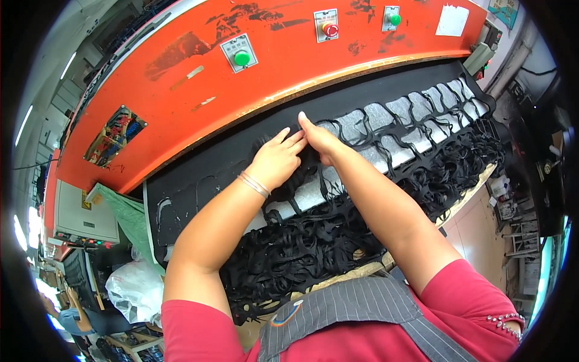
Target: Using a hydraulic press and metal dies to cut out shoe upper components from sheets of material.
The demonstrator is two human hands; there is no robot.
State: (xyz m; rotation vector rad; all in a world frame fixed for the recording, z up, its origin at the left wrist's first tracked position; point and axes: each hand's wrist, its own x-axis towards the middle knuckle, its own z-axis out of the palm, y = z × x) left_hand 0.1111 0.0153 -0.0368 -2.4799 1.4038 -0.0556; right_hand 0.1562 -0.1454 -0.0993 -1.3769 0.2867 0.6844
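Observation:
My left hand (pixel 275 164) reaches over the machine bed with its fingers stretched out and slightly apart, and a thin bangle circles its wrist. Against its fingertips rests my right hand (pixel 319 140), with one digit extended away from me and its other fingers partly hidden. Dark material (pixel 307 161) shows under and between the hands; I cannot make out its shape. To the right, a web of thin black cut strips (pixel 395 130) lies across a pale grey sheet (pixel 416 108). Nearer to me is a thick heap of tangled black strips (pixel 301 250).
An orange machine beam (pixel 181 84) spans the far side, carrying green buttons (pixel 242 58) and a red knob (pixel 330 29). Below it lies a black mat (pixel 199 181). A control box (pixel 84 211) and a clear plastic bag (pixel 136 289) are at left. Farther off, another person (pixel 78 314) is visible.

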